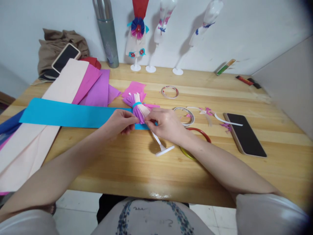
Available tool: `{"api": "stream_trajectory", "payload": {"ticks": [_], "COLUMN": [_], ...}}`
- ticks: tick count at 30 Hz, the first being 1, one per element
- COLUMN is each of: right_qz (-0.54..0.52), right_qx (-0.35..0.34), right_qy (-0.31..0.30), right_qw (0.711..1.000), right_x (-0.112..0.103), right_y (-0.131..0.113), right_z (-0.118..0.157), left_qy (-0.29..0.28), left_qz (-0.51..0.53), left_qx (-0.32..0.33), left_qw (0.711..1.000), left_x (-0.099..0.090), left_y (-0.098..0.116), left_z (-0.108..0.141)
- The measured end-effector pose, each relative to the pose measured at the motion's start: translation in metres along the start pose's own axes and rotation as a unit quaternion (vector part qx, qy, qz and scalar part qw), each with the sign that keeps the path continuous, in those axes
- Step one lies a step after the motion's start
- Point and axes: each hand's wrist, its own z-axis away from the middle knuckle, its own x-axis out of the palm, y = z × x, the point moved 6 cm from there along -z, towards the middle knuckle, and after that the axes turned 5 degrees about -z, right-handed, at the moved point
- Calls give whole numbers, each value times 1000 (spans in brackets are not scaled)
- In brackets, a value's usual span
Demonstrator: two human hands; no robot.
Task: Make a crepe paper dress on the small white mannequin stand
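Note:
A small mannequin lies on its side on the table, wearing a purple and cream pleated paper skirt (140, 109) with a blue band (136, 104) round the waist. Its white stand (163, 150) points toward me. My left hand (122, 121) is closed, thumb and fingertips pinching the skirt's lower left edge. At the lower right edge, my right hand (164, 122) is closed in a pinch too and covers part of the hem. Beneath the skirt runs a long strip of blue crepe paper (70, 114). Pink paper (135, 88) lies just behind the mannequin.
Cream crepe paper (66, 78) and purple sheets (97, 86) lie at left. Tape rolls (170, 86), scissors with red and yellow handles (201, 132), paper scraps and a phone (245, 133) are at right. Behind stand a bottle (107, 42) and three mannequins, one in a decorated dress (135, 45).

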Motion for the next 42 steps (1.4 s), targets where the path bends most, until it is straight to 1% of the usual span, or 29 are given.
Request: {"api": "stream_trajectory", "payload": {"ticks": [5, 9, 14, 16, 18, 19, 22, 24, 25, 26, 28, 31, 32, 34, 37, 42], "right_qz": [16, 24, 18, 15, 16, 16, 20, 22, 23, 25, 30, 40, 43, 49, 59, 70], "right_qx": [0, 9, 15, 17, 21, 22, 19, 15, 12, 10, 7, 5, 4, 3, 8, 16], "right_qy": [-32, -39, -34, -36, -40, -42, -45, -45, -46, -47, -53, -64, -65, -64, -69, -81], "right_qw": [999, 999, 999, 999, 999, 999, 999, 999, 999, 999, 998, 997, 997, 997, 996, 994], "right_x": [3, 5, 5, 5, 5, 5, 6, 7, 7, 7, 7, 8, 8, 8, 8, 9], "right_y": [-1, 0, 1, 1, 1, 1, 0, 0, 0, 0, 0, -1, -1, -2, -2, -2], "right_z": [-2, -2, -2, -2, -2, -2, -2, -2, -2, -2, -1, 0, 0, 0, -1, -1], "left_qy": [-2, 0, 7, 22, 64, 94, 179, 205, 206, 197, 161, 86, 66, 45, 55, 73], "left_qz": [-1, -9, -29, -60, -121, -159, -262, -297, -302, -299, -269, -185, -158, -115, -94, -119], "left_qx": [0, 1, 51, 84, 132, 159, 219, 238, 240, 238, 218, 152, 125, 81, 69, 69], "left_qw": [1000, 1000, 998, 994, 982, 970, 923, 902, 899, 903, 924, 967, 977, 989, 992, 988], "left_x": [0, 1, 0, -1, -4, -6, -9, -9, -8, -7, -5, -1, 0, 2, 0, -3], "left_y": [0, 0, -2, -1, 2, 4, 11, 12, 12, 11, 8, 1, -1, -3, 2, 7], "left_z": [0, -1, -3, -2, 1, 3, 14, 19, 20, 20, 16, 7, 4, -1, -4, -11]}}
